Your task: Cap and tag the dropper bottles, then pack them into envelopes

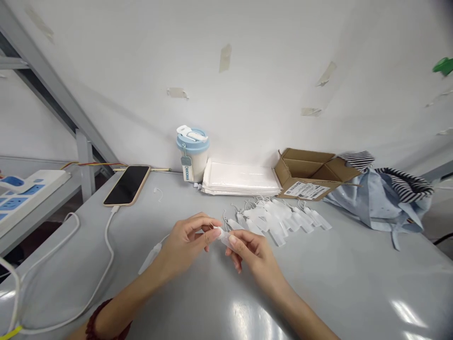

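Observation:
My left hand (186, 241) and my right hand (251, 255) meet above the grey table (318, 274), both pinching a small translucent white plastic tag (224, 236) between fingertips. A thin loop of cord and a tiny gold glint show at its left end, partly hidden by my fingers. Just beyond my right hand lies a loose pile of similar tags (276, 219) with looped cords. Another single tag (150, 257) rests on the table below my left hand, and a small white cord loop (158, 192) lies farther back.
A phone (126, 185) lies at the back left, its white charging cable (108, 264) curving past my left arm. Behind stand a blue-lidded bottle (193, 153), a stack of white packets (240, 179), an open cardboard box (311, 174) and blue striped clothing (382, 200). A power strip (24, 198) sits left.

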Tool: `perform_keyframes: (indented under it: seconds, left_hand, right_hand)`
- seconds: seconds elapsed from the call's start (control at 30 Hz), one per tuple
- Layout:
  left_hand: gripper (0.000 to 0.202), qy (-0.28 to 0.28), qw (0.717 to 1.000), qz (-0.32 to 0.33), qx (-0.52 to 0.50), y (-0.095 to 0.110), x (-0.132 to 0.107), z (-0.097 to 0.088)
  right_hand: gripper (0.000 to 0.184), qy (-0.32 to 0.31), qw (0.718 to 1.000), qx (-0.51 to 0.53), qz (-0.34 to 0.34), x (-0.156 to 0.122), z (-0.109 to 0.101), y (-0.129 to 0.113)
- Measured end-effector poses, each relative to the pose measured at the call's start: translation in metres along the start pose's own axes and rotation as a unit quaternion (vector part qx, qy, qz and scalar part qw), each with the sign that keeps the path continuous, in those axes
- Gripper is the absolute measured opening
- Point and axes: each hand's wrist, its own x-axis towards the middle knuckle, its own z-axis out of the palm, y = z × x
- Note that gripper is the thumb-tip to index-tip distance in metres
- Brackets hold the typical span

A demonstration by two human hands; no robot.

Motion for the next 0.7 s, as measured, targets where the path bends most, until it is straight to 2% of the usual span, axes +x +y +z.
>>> perform_keyframes:
  seconds: [0.1,0.2,0.33,0.4,0.53,0.6,0.63,0.7]
  left_hand:
    - [0.022,-0.025,0.999,-0.009,0.038,0.003,0.001,0.000]
    - [0.023,-0.010,0.997,0.001,0.076,0.002,0.000,0.002]
    - [0.037,-0.007,0.992,-0.008,0.122,-0.001,-0.001,0.008]
    - [0.041,-0.010,0.993,-0.018,0.112,-0.002,-0.002,0.009]
    - [0.048,-0.032,0.997,-0.057,0.047,-0.003,-0.001,0.010]
    - [0.050,-0.048,0.996,-0.060,0.033,-0.003,0.000,0.009]
    - [0.049,-0.053,0.996,-0.056,0.037,-0.003,0.000,0.008]
    - [0.042,-0.059,0.996,-0.041,0.056,-0.001,0.000,0.007]
  right_hand:
    - [0.029,0.041,0.996,-0.058,-0.045,0.000,0.002,0.007]
    - [0.026,0.064,0.987,-0.115,-0.092,0.000,0.003,0.013]
    - [0.024,0.096,0.968,-0.174,-0.150,0.000,0.002,0.017]
    - [0.021,0.115,0.944,-0.227,-0.209,0.000,0.002,0.019]
    - [0.018,0.132,0.866,-0.318,-0.362,-0.002,0.003,0.023]
    - [0.019,0.130,0.844,-0.333,-0.400,-0.002,0.002,0.023]
    - [0.020,0.130,0.844,-0.332,-0.401,-0.001,0.001,0.023]
    - [0.019,0.127,0.867,-0.311,-0.368,0.000,0.000,0.021]
